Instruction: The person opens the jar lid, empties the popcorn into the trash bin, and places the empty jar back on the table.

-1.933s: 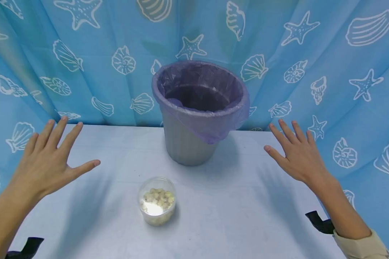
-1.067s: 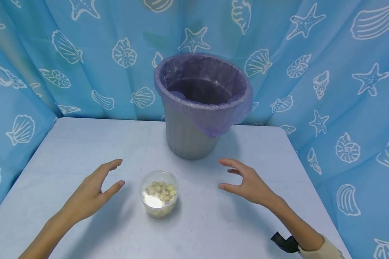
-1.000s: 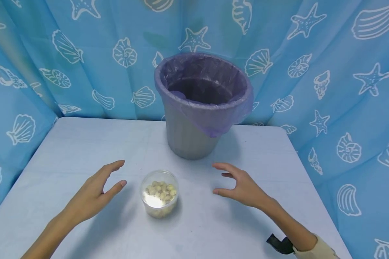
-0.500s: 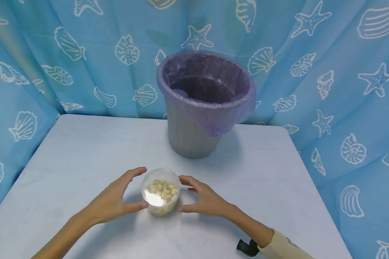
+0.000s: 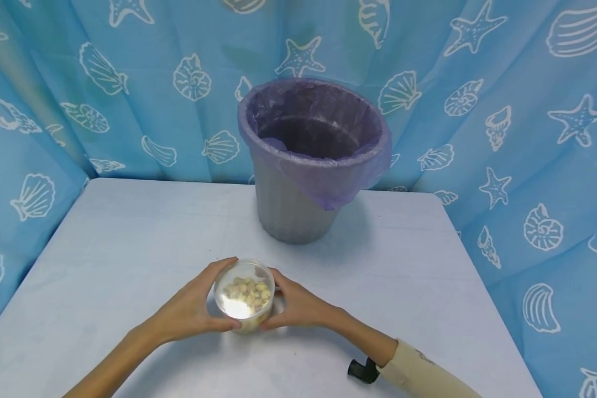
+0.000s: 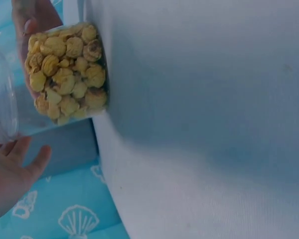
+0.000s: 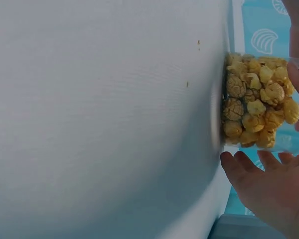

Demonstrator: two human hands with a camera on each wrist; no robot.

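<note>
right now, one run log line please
left hand, right hand: gripping clear round plastic tub; inside: yellowish popcorn; behind tub: grey purple-lined bin

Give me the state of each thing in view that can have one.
Clear container: upright, partly filled, top seemingly covered.
Popcorn: separate pieces, inside the container.
Left hand: curled around the container.
Right hand: curled around the container.
Bin: upright, open-topped.
Purple liner: fitted, overhanging the bin's edge.
Curtain: hanging.

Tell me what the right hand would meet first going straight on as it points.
The right hand would meet the clear tub of popcorn first: it curls round the tub's side and probably touches it, though depth is hard to judge.
</note>
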